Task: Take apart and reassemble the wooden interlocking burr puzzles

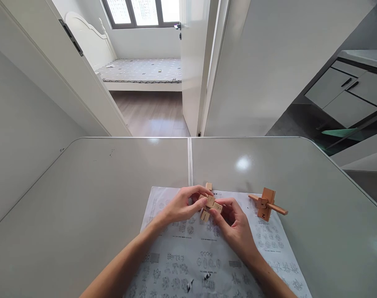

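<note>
3 bright window panes [144, 12] beyond bed [135, 71]; pale wood-look floor [154, 111]; open white door [194, 66]; cabinets [342, 93] at right.

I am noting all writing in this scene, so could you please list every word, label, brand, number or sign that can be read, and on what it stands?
"(二)": end of the heading on the printed sheet.
"N", or perhaps a turned "Z" or "2": on the brown wooden piece.
Too small or blurred: the sheet's other print and the marks on the light wooden blocks.
No brand is readable.
</note>
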Demonstrator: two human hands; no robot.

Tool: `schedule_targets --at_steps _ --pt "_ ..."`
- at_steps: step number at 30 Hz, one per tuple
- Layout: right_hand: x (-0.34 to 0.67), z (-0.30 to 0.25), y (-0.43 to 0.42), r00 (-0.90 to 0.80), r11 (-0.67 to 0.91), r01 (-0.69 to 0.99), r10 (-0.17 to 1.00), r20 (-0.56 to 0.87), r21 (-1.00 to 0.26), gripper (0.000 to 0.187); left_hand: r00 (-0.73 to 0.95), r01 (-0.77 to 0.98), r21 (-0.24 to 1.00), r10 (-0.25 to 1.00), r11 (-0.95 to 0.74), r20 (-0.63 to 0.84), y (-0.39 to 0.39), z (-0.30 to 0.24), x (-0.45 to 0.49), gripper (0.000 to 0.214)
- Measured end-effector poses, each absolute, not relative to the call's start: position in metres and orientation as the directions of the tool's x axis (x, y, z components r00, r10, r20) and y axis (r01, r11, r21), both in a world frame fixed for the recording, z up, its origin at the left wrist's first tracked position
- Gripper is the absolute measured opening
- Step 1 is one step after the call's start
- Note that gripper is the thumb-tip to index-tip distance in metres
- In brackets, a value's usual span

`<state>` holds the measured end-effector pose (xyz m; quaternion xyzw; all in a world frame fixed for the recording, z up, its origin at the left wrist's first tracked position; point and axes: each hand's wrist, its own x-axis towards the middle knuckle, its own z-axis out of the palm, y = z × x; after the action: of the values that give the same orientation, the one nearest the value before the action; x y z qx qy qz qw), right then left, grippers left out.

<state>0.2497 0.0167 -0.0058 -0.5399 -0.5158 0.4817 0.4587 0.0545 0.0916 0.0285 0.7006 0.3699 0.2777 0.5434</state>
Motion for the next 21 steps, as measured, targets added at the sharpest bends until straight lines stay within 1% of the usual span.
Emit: schedule_targets --at_steps 8,15,21 --pt "0.2494 -0.0047 0.0173 0.002 -0.018 0.107 1.0 -0.018 -0.994 0.033 0.584 0.279 0.946 0.811 -0.166 -0.03 0.0905 0.033 0.0544 0.034" --pt "0.2473 -0.0042 0.0187 0.012 0.02 0.045 1.0 0.02 -0.999 0.03 0.581 0.323 0.92 0.814 -0.223 -0.007 0.0913 0.0344 0.0555 0.033" --pt "0.2486 -0.0061 0.0196 0.005 0.021 0.082 1.0 0.021 -0.996 0.026 0.581 0.329 0.912 0.814 -0.245 0.009 0.0911 0.032 0.0551 0.03"
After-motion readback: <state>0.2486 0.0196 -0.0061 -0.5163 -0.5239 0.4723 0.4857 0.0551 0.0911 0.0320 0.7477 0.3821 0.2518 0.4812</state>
